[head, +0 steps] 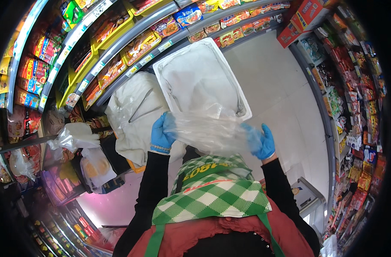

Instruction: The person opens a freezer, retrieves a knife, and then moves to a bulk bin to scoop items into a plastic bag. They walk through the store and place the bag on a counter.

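Note:
A clear plastic bag [211,131] is stretched between my two blue-gloved hands, in front of a green checked apron. My left hand [162,131] grips its left end, and a beaded bracelet circles that wrist. The other end is at my right hand [263,141], whose fingers are partly behind the film, with the thumb standing up. Just beyond the bag is a white foam box [243,96], lined or covered inside with whitish cloth or film [198,77]. To its left, a white cloth [134,138] lies with clear plastic and a thin grey rod [140,106] on top.
Shelves of packaged snacks [144,41] curve along the far left, with yellow trays [115,32]. Another snack shelf [336,106] runs down the right beside the tiled floor [275,70]. Bagged food [95,167] hangs at the left. A metal-framed cart or stand [311,196] is at the lower right.

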`<action>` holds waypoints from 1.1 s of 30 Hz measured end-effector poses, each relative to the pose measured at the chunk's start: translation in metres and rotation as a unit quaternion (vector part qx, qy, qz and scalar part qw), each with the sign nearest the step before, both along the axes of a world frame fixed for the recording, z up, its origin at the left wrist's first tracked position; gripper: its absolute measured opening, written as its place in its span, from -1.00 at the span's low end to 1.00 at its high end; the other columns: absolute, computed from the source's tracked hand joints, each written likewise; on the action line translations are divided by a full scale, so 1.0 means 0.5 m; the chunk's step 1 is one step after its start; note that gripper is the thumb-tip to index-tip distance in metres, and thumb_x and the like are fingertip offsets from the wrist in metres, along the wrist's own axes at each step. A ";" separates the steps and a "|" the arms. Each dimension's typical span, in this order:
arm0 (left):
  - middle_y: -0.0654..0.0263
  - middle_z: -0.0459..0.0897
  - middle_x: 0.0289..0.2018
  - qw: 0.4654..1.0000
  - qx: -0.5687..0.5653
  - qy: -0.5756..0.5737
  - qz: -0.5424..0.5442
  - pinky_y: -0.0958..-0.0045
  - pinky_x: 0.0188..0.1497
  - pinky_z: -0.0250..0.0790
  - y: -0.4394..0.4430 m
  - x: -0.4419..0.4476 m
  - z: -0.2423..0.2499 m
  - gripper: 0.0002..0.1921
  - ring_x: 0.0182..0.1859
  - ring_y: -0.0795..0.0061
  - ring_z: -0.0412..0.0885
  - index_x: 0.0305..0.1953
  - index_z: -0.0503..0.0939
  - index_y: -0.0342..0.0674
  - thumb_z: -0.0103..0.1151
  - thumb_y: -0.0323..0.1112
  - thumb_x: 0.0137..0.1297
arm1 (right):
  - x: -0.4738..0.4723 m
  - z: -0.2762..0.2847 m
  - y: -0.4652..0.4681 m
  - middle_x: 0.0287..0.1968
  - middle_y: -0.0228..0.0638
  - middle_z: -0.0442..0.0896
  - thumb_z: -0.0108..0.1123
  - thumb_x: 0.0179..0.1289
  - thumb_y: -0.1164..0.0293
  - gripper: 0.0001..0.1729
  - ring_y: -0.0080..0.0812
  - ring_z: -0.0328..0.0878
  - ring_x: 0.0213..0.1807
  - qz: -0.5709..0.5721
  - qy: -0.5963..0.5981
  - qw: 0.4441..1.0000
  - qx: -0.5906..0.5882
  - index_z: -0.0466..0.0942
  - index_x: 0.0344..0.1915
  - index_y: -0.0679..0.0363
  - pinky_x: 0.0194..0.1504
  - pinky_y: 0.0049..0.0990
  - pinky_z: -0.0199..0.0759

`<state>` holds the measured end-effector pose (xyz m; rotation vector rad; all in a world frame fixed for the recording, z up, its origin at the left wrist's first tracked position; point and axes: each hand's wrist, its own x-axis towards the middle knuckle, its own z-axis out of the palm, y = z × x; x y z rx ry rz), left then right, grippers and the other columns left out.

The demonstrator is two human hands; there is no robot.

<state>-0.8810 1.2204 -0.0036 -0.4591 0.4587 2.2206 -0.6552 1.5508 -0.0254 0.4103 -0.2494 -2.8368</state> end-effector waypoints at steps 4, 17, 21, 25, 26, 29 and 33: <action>0.54 0.43 -0.44 0.976 -0.200 0.078 -0.041 0.67 -0.31 0.36 0.144 0.024 -0.115 -0.80 -0.41 0.73 0.42 -0.33 0.49 -0.15 -0.10 -0.36 0.50 | 0.046 0.003 -0.021 -0.21 -0.38 0.59 0.19 0.28 0.22 -0.65 -0.43 0.56 -0.31 0.121 -0.008 0.977 0.173 0.52 -0.08 0.25 -0.19 -0.53 0.49; 0.02 0.68 -0.20 0.503 -0.596 0.523 -0.344 0.06 -0.03 0.45 0.472 0.198 -0.522 -0.73 -0.11 -0.07 0.62 -0.23 0.65 -0.17 0.06 -0.13 0.27 | 0.320 -0.004 0.229 -0.44 -0.50 0.41 0.13 0.25 -0.18 -0.47 -0.50 0.37 -0.47 -0.136 -0.199 0.921 0.306 0.47 -0.16 0.06 -0.47 -0.49 0.26; 0.01 0.67 -0.14 0.490 -0.580 0.478 -0.443 0.07 0.04 0.44 0.563 0.169 -0.590 -0.67 -0.04 -0.06 0.61 -0.17 0.65 -0.19 0.04 -0.08 0.27 | 0.354 -0.029 0.184 -0.49 -0.51 0.36 0.05 0.33 -0.14 -0.54 -0.52 0.32 -0.52 -0.145 -0.294 0.898 0.295 0.44 -0.28 0.04 -0.51 -0.49 0.17; -0.02 0.68 -0.17 0.473 -0.561 0.487 -0.473 0.04 0.00 0.46 0.580 0.151 -0.655 -0.64 -0.10 -0.09 0.63 -0.22 0.66 -0.22 0.01 -0.07 0.26 | 0.363 -0.050 0.137 -0.46 -0.47 0.38 -0.06 0.45 -0.03 -0.58 -0.49 0.35 -0.44 -0.198 -0.315 0.898 0.236 0.48 -0.07 0.07 -0.27 -0.51 0.32; -0.03 0.68 -0.18 0.463 -0.571 0.486 -0.473 0.03 -0.01 0.47 0.575 0.149 -0.659 -0.64 -0.12 -0.10 0.63 -0.24 0.67 -0.23 0.00 -0.07 0.26 | 0.361 -0.052 0.130 -0.45 -0.46 0.38 -0.07 0.45 -0.03 -0.56 -0.49 0.36 -0.43 -0.191 -0.332 0.887 0.258 0.48 -0.03 0.08 -0.19 -0.51 0.34; -0.10 0.66 -0.27 0.474 -0.553 0.532 -0.432 0.01 -0.11 0.48 0.542 0.151 -0.623 -0.70 -0.22 -0.13 0.64 -0.30 0.64 -0.29 -0.02 -0.19 0.26 | 0.351 -0.059 0.124 -0.45 -0.46 0.40 -0.08 0.46 -0.05 -0.49 -0.51 0.40 -0.36 -0.170 -0.348 0.879 0.276 0.46 0.10 0.10 0.02 -0.48 0.35; 0.00 0.62 -0.38 0.136 -0.397 0.871 -0.254 0.12 -0.21 0.48 0.447 -0.047 -0.486 -0.81 -0.37 0.07 0.60 -0.29 0.54 -0.34 -0.06 -0.38 0.28 | 0.334 -0.065 0.144 -0.47 -0.50 0.37 0.03 0.39 -0.10 -0.44 -0.52 0.38 -0.44 -0.184 -0.313 0.899 0.247 0.44 0.14 0.09 -0.25 -0.49 0.36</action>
